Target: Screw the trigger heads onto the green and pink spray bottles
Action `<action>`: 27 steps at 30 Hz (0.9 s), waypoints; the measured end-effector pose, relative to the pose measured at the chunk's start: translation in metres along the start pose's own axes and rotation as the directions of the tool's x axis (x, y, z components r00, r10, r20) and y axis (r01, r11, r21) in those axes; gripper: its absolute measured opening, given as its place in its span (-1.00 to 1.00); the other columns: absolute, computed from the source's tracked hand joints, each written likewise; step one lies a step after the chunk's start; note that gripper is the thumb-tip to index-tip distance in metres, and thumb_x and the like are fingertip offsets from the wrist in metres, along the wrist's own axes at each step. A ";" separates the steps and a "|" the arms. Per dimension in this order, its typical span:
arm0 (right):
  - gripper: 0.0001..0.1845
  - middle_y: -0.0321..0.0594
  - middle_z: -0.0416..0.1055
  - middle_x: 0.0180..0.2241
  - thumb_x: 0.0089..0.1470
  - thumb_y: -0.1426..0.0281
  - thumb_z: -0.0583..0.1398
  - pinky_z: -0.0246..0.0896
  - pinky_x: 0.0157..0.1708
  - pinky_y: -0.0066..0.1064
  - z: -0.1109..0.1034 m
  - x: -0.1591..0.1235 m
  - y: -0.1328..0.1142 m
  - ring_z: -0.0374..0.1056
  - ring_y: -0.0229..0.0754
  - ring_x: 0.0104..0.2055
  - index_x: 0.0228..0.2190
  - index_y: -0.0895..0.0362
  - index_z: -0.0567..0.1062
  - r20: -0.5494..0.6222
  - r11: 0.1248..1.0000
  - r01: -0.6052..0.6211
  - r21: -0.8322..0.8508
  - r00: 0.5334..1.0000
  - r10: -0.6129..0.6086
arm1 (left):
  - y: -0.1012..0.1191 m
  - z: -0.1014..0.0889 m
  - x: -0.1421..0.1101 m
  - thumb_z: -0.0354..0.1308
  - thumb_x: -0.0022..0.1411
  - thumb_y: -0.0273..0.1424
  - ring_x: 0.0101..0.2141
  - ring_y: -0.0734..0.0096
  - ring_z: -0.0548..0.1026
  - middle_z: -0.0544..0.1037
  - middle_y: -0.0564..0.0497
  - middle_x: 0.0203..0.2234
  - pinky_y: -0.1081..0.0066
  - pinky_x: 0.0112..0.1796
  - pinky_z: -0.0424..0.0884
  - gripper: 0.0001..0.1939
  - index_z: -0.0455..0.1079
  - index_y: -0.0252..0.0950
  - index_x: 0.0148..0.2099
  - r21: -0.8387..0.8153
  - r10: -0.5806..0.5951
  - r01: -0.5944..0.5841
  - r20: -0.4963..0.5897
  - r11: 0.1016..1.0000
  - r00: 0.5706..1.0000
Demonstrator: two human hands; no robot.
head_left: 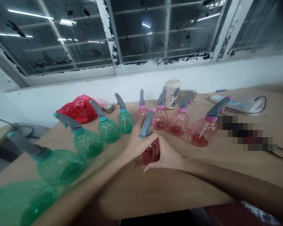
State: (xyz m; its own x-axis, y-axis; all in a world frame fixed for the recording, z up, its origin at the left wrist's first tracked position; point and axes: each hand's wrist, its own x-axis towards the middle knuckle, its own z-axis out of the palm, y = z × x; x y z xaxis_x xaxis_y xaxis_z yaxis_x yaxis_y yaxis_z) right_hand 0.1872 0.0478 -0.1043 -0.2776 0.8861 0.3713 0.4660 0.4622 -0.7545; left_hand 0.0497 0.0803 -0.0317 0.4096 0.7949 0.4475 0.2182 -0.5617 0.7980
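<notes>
The barred window (141, 31) fills the far wall, its frame peeling, above my wooden table (122, 194). Beyond the green spray bottles (58, 166) lies a crumpled red plastic bag (79, 110). Those bottles run in a row on my left; the pink spray bottles (204, 131) curve behind and to my right, the rightmost near a white power strip (235, 103). In front of me, between the two groups, is the red-tinted spray bottle (149, 153) I hold, its long axis roughly upright and its head pointing away from me, slightly right. A lidded paper cup (172, 94) stands behind the pink ones. My left hand (141, 141) is wrapped about the neck, its fingers mostly hidden; I cannot tell how tightly they close. My right hand (167, 153) cups the bottle's right side, thumb spread from the fingers.
</notes>
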 end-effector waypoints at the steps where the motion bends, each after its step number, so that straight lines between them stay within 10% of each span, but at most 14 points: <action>1: 0.23 0.01 0.21 0.05 -0.50 0.05 0.42 0.19 0.02 0.13 -0.002 0.000 0.002 0.19 0.21 0.11 0.17 0.05 0.04 0.002 1.000 0.008 -0.007 1.000 -0.008 | 0.000 0.001 0.002 0.08 0.06 -0.55 -0.19 0.33 0.51 0.50 0.00 -0.11 0.25 -0.09 0.44 -0.61 0.33 -0.20 -0.02 -0.004 0.005 -0.005 0.008 1.000 1.000; 27: 0.32 0.02 0.07 0.19 -0.43 0.01 0.41 0.04 0.12 0.08 -0.014 -0.004 0.014 0.03 0.21 0.21 0.24 0.06 -0.13 0.019 0.989 0.150 0.003 0.989 -0.150 | 0.006 0.012 0.008 0.14 0.09 -0.37 -0.49 0.42 0.46 0.47 0.09 -0.49 0.36 -0.38 0.44 -0.91 0.31 -0.24 -0.31 0.025 0.006 -0.006 0.001 1.000 1.000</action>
State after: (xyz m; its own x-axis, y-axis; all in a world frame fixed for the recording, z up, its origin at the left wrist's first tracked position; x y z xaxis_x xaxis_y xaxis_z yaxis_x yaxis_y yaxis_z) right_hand 0.2069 0.0512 -0.1084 -0.3598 0.8061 0.4699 0.4170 0.5894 -0.6919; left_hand 0.0646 0.0806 -0.0278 0.4116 0.7914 0.4519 0.2381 -0.5720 0.7849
